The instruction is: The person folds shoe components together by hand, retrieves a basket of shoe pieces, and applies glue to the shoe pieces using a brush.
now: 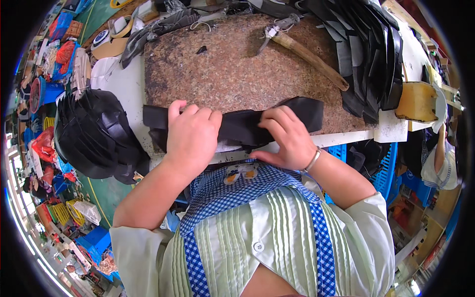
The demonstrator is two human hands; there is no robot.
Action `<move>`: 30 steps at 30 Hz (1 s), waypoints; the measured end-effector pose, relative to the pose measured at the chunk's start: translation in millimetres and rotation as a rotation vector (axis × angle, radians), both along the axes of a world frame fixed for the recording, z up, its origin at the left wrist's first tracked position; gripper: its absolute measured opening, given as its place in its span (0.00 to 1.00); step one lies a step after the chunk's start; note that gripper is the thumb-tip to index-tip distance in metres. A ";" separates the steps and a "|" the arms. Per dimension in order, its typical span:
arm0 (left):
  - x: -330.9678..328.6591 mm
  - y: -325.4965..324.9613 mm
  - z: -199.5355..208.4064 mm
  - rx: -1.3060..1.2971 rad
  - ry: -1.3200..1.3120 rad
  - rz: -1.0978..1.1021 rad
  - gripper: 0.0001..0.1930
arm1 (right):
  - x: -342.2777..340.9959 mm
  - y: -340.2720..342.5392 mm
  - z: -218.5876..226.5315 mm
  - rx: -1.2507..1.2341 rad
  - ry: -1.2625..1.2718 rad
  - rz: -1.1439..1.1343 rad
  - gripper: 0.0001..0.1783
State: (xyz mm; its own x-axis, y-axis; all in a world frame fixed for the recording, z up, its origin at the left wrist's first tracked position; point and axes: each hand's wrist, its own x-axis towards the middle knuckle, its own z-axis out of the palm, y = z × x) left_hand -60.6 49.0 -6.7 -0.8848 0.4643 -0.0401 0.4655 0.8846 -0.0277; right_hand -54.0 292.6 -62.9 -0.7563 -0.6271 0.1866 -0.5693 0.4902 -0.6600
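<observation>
A long black piece of leather-like material (240, 126) lies folded along the near edge of a reddish-brown stone slab (213, 64). My left hand (195, 132) is closed on its left part, the fingers curled over the top. Toward its right part, my right hand (288, 134) bends its fingers onto the material, with the thumb low at the near edge. The strip's two ends stick out beyond my hands. What lies under my palms is hidden. Farther back on the slab rests a hammer (311, 59) with a wooden handle.
A heap of black pieces (94, 133) stands left of the slab, and a tall overlapping stack of black pieces (371, 54) at its right. A yellow-brown block (418, 101) sits at the right edge. Tape rolls (122, 27) lie back left. Another person (440, 161) is at far right.
</observation>
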 end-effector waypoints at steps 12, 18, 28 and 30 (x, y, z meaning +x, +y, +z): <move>16.3 -35.9 -33.3 0.216 0.234 -0.315 0.15 | -22.9 -23.1 1.5 0.029 0.094 0.389 0.16; 16.9 -72.8 -22.3 0.216 0.077 -0.007 0.20 | -29.3 -56.1 32.8 0.173 -0.009 0.330 0.17; 19.7 -96.3 -43.3 0.565 -0.072 0.161 0.19 | -31.7 -83.4 -3.5 -0.226 -0.110 0.351 0.20; 18.0 -100.7 -47.2 0.621 0.021 -0.001 0.18 | -29.6 -80.1 -1.2 -0.107 0.018 0.468 0.23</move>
State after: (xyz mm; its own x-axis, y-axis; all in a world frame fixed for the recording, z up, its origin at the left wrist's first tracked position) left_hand -42.6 -51.6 -53.9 -0.8819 0.3963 0.2555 0.4715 0.7380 0.4828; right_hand -83.6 212.5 -64.1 -0.3932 -0.8761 0.2790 -0.7246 0.1085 -0.6805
